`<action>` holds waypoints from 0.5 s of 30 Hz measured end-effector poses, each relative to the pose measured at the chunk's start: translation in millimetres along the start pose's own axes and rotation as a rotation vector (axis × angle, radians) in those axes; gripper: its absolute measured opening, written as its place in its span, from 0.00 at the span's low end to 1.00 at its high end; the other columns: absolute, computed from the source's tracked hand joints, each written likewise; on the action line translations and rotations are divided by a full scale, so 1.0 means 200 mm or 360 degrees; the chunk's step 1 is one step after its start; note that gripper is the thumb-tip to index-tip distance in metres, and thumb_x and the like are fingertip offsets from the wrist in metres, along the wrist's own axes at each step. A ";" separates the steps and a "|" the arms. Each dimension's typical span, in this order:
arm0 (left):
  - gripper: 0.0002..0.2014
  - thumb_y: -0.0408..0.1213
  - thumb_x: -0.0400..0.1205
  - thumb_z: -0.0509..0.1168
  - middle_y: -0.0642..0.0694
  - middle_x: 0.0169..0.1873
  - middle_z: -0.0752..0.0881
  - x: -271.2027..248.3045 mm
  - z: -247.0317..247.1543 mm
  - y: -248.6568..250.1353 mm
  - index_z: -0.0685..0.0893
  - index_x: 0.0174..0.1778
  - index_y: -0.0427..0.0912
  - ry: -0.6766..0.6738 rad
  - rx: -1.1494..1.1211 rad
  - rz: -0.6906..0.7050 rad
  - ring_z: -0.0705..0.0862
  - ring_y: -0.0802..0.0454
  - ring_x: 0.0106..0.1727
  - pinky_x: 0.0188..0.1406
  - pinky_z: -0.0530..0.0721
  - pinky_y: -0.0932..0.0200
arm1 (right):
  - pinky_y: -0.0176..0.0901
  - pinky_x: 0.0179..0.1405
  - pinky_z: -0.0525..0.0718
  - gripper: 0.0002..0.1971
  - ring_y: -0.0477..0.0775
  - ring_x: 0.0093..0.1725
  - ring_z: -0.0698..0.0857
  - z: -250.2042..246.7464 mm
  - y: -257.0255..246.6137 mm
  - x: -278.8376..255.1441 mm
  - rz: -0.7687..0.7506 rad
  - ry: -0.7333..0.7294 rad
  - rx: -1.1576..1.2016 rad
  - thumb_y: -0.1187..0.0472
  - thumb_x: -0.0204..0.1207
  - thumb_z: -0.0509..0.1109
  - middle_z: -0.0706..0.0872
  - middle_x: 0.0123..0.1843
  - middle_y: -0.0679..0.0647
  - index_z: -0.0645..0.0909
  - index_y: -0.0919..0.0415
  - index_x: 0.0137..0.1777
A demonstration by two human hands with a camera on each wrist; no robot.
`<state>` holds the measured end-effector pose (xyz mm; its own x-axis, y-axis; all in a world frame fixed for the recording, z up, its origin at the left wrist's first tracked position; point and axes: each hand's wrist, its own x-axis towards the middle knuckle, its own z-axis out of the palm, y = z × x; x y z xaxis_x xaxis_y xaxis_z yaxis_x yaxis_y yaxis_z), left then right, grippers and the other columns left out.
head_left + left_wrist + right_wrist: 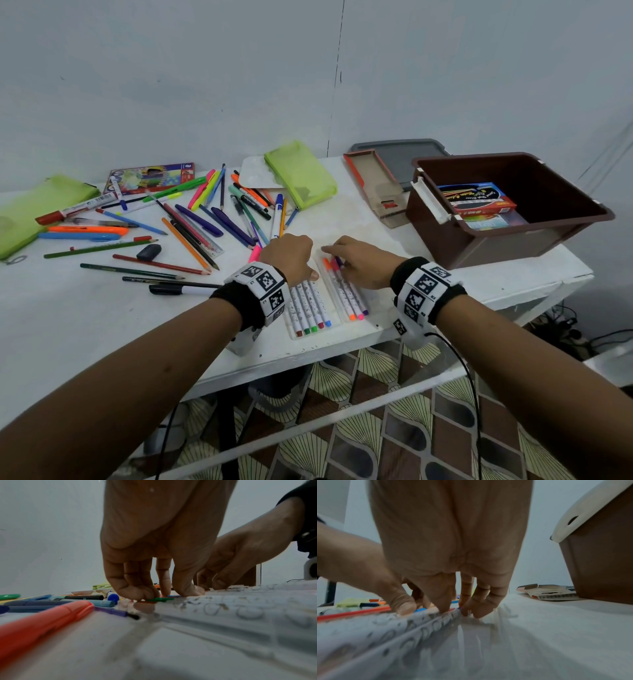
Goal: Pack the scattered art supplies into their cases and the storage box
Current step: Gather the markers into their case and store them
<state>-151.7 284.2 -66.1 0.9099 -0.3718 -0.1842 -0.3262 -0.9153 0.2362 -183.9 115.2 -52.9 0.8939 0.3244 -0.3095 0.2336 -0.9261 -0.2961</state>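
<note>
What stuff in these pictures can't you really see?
- Marker caps under the left hand: the hand hides them in the head view.
- Words on the boxes in the brown storage box: too small in the head view.
- Gray lid: partly behind the storage box.
- Marker tray: blurred in the right wrist view.
- Right hand fingertips: the grip is unclear, blocked by the hand's back.

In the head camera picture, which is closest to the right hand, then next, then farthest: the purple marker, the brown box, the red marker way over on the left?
1. Purple marker, under the right hand.
2. Brown box, to its right.
3. Red marker, far left.
</note>
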 end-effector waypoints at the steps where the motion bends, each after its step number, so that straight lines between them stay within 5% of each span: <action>1: 0.19 0.52 0.75 0.74 0.41 0.52 0.82 0.00 0.00 0.00 0.77 0.50 0.43 0.0004 0.0009 0.0003 0.81 0.39 0.55 0.54 0.82 0.47 | 0.44 0.67 0.74 0.25 0.58 0.67 0.77 -0.01 0.01 -0.01 -0.0036 -0.0030 0.0006 0.67 0.81 0.64 0.73 0.73 0.58 0.70 0.60 0.79; 5: 0.20 0.53 0.75 0.74 0.42 0.51 0.82 -0.01 0.00 -0.01 0.77 0.48 0.43 0.0002 0.0015 0.0024 0.82 0.39 0.53 0.52 0.83 0.47 | 0.38 0.62 0.74 0.26 0.52 0.64 0.78 -0.02 0.07 -0.02 -0.0113 -0.0104 0.0035 0.57 0.76 0.76 0.75 0.71 0.52 0.78 0.58 0.73; 9: 0.21 0.54 0.74 0.75 0.42 0.49 0.83 0.00 -0.01 -0.02 0.78 0.49 0.42 -0.0015 0.0013 0.0066 0.82 0.40 0.50 0.48 0.82 0.49 | 0.41 0.56 0.82 0.24 0.47 0.54 0.83 0.01 0.10 0.00 -0.0042 0.0087 0.0198 0.59 0.72 0.79 0.81 0.66 0.51 0.81 0.54 0.68; 15: 0.20 0.54 0.74 0.74 0.43 0.48 0.83 0.00 0.00 -0.03 0.77 0.48 0.43 0.0013 0.0025 0.0066 0.82 0.41 0.50 0.47 0.81 0.51 | 0.43 0.59 0.78 0.21 0.57 0.61 0.82 0.02 0.04 -0.01 -0.0062 0.0109 0.0014 0.64 0.75 0.76 0.80 0.67 0.57 0.81 0.62 0.68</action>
<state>-149.5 288.8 -68.0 0.8975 -0.4084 -0.1665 -0.3679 -0.9014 0.2283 -186.1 107.1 -58.4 0.9083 0.3462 -0.2350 0.2659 -0.9112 -0.3146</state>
